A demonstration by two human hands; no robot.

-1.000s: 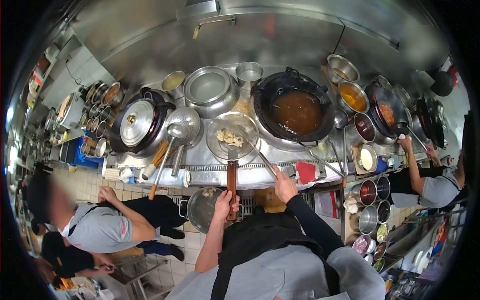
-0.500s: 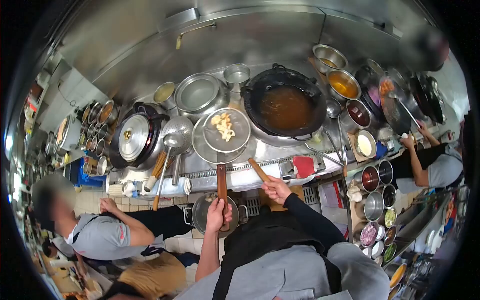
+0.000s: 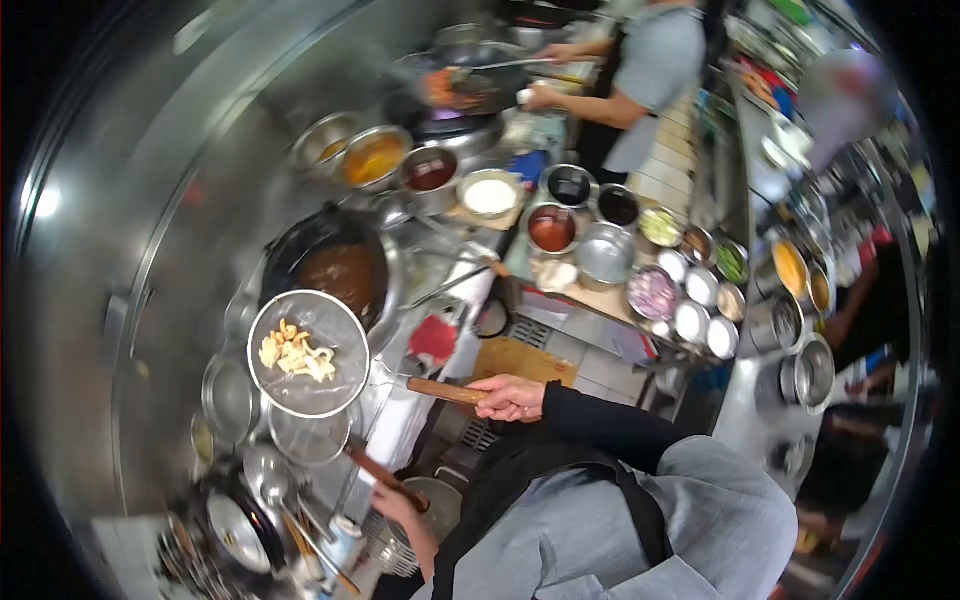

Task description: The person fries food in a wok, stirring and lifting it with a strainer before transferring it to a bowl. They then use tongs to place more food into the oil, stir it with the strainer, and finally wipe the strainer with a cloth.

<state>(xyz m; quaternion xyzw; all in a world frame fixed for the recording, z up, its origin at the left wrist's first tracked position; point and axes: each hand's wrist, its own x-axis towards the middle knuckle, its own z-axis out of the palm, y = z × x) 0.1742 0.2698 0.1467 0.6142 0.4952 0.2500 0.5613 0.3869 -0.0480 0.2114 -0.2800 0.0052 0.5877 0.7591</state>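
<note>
My right hand is closed round the wooden handle of a round mesh strainer. Pale, yellowish food pieces lie in this strainer, which overlaps the near side of a black wok of brown liquid in this view. Lower down, my left hand grips the wooden handle of a second mesh strainer, partly hidden beneath the first. A pot shows below that handle.
Bowls of sauce and a red cloth are on the stove side. Several containers of ingredients fill a counter on the right. A co-worker handles a wok at the top. A ladle lies lower left.
My view has swung to the right, so the stove now runs down the left. The strainer with the food has shifted from over the second strainer toward the wok. Both hands keep their handles.
</note>
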